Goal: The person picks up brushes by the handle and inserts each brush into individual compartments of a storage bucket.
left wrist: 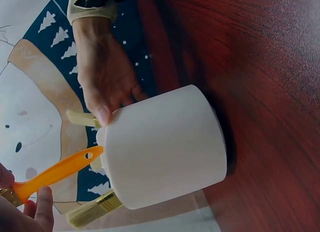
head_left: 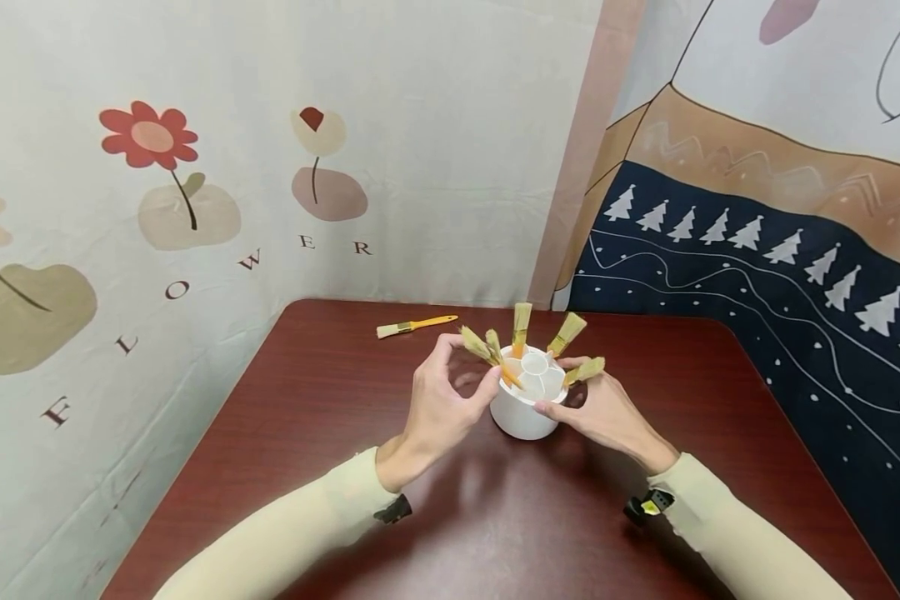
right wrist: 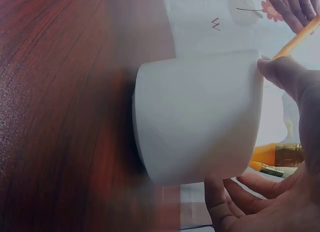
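A white round brush holder with a divided top stands upright on the table. My left hand pinches a paintbrush with an orange handle, bristles pointing up and away from the holder. Its handle end is at the holder's opening; the left wrist view does not settle how deep it sits. Around the holder's right side, my right hand grips it, thumb at the rim and fingers underneath in the right wrist view. Several other brushes lean outward from the compartments, including one at the back.
Another paintbrush with a yellow-orange handle lies near the back edge of the dark red table. Behind it hangs a pale cloth with flowers; a navy cloth with trees is on the right.
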Demonstrator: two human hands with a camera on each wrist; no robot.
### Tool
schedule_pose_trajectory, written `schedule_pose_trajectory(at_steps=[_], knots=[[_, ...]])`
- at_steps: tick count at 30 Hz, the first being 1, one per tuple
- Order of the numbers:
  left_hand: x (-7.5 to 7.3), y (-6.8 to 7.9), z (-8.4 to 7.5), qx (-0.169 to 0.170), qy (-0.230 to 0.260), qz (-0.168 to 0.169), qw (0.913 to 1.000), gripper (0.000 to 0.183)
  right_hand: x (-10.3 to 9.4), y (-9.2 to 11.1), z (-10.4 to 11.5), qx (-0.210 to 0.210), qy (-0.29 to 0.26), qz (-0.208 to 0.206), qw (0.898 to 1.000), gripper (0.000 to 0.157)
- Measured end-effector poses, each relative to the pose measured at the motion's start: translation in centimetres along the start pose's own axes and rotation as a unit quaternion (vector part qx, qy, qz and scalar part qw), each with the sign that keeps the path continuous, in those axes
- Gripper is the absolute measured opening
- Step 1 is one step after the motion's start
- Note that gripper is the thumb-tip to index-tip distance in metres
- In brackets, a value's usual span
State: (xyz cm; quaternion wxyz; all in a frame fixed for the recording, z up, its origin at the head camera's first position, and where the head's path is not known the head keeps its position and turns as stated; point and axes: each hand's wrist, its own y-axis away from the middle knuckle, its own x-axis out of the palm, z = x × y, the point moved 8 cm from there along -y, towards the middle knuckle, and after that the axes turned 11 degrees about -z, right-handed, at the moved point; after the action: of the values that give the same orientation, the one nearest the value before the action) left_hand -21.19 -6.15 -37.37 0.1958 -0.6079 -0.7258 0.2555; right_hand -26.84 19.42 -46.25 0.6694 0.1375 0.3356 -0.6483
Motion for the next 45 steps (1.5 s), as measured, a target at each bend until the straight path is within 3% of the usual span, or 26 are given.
schedule_pose_trajectory(at_steps=[21,31,37,45], knots=[[2.3,1.4,2.9,-0.03,-0.039,0.051,0.9975,0.037,-0.3,0.5,0.1,0.004,0.005,-0.03,1.0,0.084],[2.2,1.1,3.7,-0.01,-0.119,0.05,0.9916,0.032,-0.3,0.6,0.3,-0.002,0.017,-0.041,0.999,0.085],[1.9,1.2,4.3,-0.01,-0.183,0.053,0.9817,0.033,-0.3,0.6,0.3,-0.001,0.023,-0.044,0.999,0.083],[1.8,1.2,4.7,-0.016,-0.197,0.06,0.9784,0.033,-0.3,0.9,0.4,0.013,0.024,-0.041,0.999,0.082]])
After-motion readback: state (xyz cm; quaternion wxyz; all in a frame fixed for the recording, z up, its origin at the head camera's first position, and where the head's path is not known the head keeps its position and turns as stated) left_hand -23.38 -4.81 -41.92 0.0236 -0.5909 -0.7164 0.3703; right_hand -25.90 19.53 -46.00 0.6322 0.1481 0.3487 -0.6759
